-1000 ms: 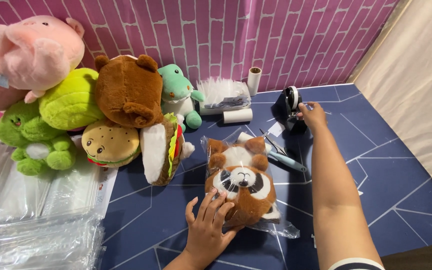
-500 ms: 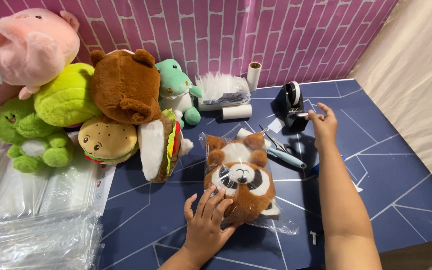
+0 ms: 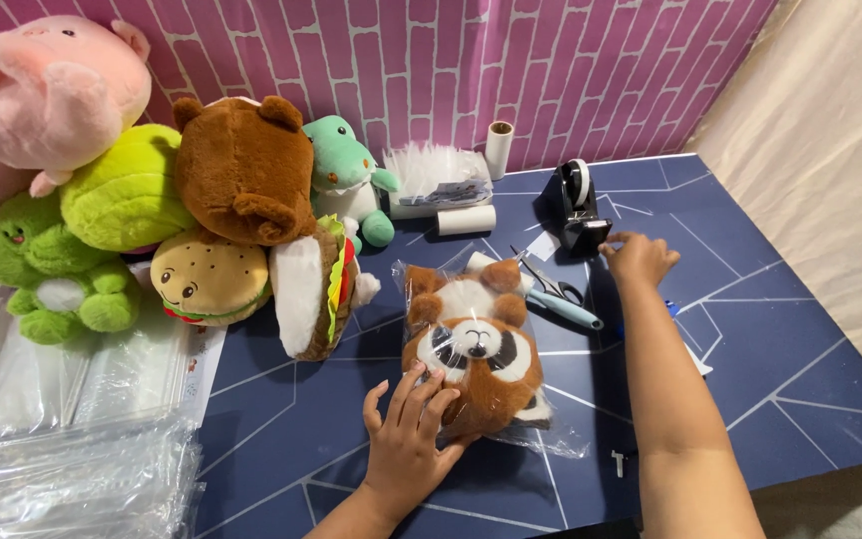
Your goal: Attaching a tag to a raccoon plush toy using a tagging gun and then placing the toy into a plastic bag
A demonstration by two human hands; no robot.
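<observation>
Nearest you, your left hand (image 3: 408,439) lies flat with fingers spread on the lower edge of the bagged raccoon plush (image 3: 473,351), pressing it to the dark blue tabletop (image 3: 810,389). The plush lies face up at the tabletop's centre inside one clear plastic bag; the bag's open end trails toward you and its edge is hard to trace. Both of your forearms are cut off by the lower frame edge. One stack of clear bags (image 3: 62,469) fills the lower left corner, partly out of frame, count not readable. Farther out, your right hand (image 3: 639,257) reaches with fingers curled together just beside the black tape dispenser (image 3: 577,205); whether it pinches a strip of tape cannot be told. One pair of scissors (image 3: 556,292) lies between plush and dispenser, its blades partly hidden by the plush. Against the pink brick wall (image 3: 511,60) sit seven more plush toys (image 3: 241,170), several overlapping, the leftmost cropped. Two white rolls (image 3: 467,220) rest beside them.
</observation>
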